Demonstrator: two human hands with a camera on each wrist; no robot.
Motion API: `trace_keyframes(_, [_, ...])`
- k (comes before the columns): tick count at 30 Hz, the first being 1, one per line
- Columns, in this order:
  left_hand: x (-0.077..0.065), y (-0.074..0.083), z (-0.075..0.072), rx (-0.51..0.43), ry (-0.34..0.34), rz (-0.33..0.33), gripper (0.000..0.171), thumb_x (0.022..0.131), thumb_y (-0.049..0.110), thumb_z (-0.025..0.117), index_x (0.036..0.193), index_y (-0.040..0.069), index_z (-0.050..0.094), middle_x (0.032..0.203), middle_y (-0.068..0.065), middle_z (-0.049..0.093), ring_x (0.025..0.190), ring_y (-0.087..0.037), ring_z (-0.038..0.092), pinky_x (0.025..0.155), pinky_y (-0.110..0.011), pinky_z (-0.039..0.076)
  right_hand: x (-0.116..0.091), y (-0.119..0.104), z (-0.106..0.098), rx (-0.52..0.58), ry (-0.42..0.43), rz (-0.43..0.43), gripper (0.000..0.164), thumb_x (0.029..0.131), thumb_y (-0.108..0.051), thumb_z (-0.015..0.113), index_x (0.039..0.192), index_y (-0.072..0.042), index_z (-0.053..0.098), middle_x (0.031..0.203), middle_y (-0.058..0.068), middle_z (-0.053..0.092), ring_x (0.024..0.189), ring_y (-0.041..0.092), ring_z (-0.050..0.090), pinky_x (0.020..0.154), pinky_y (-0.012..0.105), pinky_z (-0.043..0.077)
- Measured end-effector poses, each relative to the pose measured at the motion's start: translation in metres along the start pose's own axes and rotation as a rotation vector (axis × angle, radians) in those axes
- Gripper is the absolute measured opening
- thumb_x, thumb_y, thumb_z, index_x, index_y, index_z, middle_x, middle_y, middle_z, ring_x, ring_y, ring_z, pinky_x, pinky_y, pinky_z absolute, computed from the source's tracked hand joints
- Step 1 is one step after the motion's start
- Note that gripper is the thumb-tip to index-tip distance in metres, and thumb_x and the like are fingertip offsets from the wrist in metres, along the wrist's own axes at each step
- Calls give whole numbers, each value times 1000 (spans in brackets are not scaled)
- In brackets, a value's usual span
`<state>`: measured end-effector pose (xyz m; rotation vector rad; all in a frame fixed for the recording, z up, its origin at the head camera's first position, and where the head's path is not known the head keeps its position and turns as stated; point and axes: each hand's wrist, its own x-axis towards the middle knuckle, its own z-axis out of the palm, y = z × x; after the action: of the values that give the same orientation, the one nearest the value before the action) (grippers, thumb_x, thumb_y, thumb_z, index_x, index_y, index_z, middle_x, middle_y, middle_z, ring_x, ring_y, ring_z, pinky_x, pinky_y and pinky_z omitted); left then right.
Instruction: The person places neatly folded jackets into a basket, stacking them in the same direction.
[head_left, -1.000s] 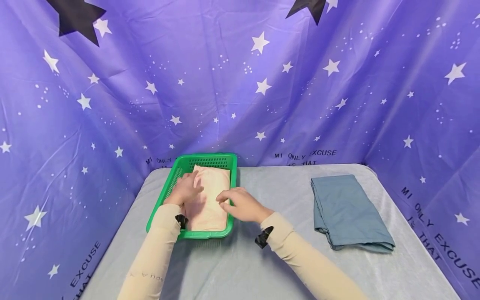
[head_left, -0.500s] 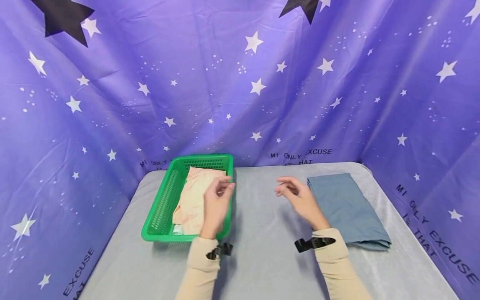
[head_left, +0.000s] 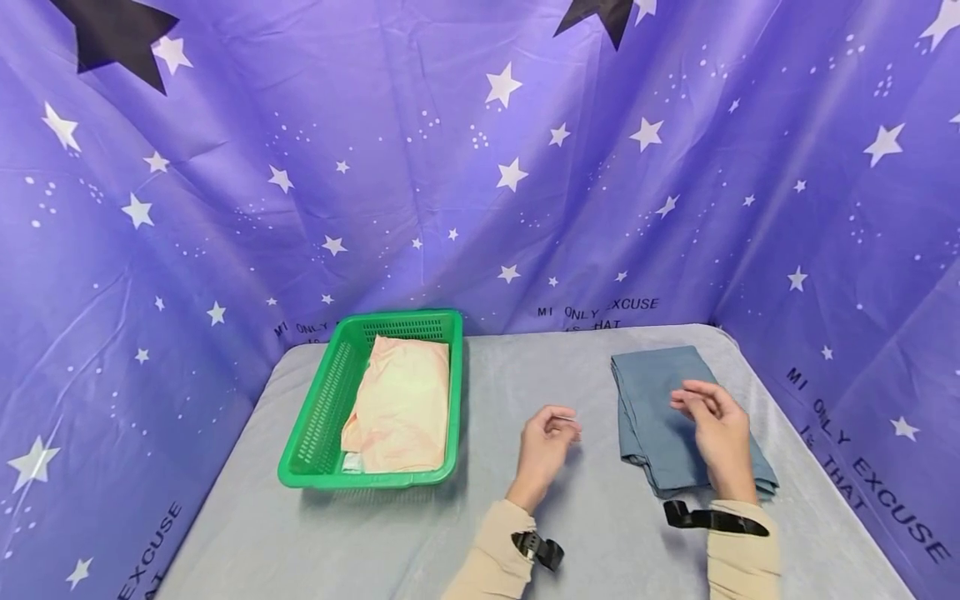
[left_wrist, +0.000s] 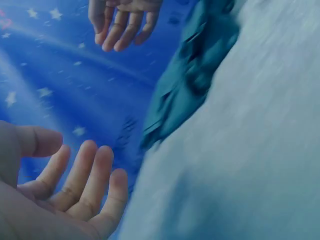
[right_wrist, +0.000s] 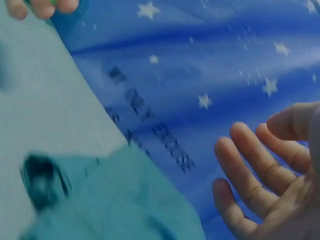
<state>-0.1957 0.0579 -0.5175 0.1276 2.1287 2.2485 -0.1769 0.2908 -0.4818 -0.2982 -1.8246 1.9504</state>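
A folded blue-grey cloth (head_left: 654, 417) lies on the right side of the table. My right hand (head_left: 722, 433) hovers over it, fingers loosely bent and holding nothing; the right wrist view shows the same hand (right_wrist: 270, 175) beside the cloth (right_wrist: 115, 200). To the left of the cloth, my left hand (head_left: 546, 450) hangs above the table, also with nothing in it. Its relaxed fingers (left_wrist: 90, 185) are spread in the left wrist view. A folded pale pink cloth (head_left: 405, 404) lies in the green basket (head_left: 456, 417), away from both hands.
The table (head_left: 517, 367) has a light grey cover. A purple star-patterned curtain (head_left: 420, 167) encloses its back and sides. Under the pink cloth's near left corner, a small whitish piece (head_left: 352, 462) shows in the basket.
Both hands have left the basket and the pink cloth and moved right. The right hand is now above the blue-grey cloth, the left hand above the table's middle. Both cloths stay put.
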Motion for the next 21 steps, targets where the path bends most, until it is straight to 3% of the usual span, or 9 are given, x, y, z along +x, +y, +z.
trace_keyframes(7, [-1,-19,42,-43,29,-72,21,88,-4,64,107,1,72,101,-20,75,83,-26,72,65,-21,54,4,17,-34,-192,268,68,13,98,-5,63,102,-14,72,77,-29,68,73,-9,62,67,4,45])
trace_keyframes(11, [-3,-21,58,-21,38,-125,21,88,1,69,108,5,71,107,-14,73,86,-14,70,69,-22,52,0,27,-52,-340,350,85,13,98,-14,63,108,-14,71,77,-39,59,74,-14,54,68,3,40])
trace_keyframes(14, [-4,-20,68,0,6,-154,24,90,6,70,113,10,70,115,-7,70,95,-11,69,75,-26,54,-3,33,-63,-439,378,131,23,98,-21,62,118,-13,70,80,-41,51,78,-16,48,73,4,36])
trace_keyframes(18, [-5,-19,78,7,-31,-164,28,91,10,72,118,14,68,123,-3,67,109,-18,69,82,-29,56,-5,40,-73,-556,356,204,41,98,-27,60,134,-8,63,87,-34,49,80,-16,40,76,12,33])
trace_keyframes(21, [-5,-20,84,9,-31,-168,31,90,10,73,119,14,67,125,-4,67,115,-24,68,87,-32,57,-4,43,-76,-617,303,264,52,99,-32,58,144,-7,56,113,-11,65,80,-18,36,79,14,34])
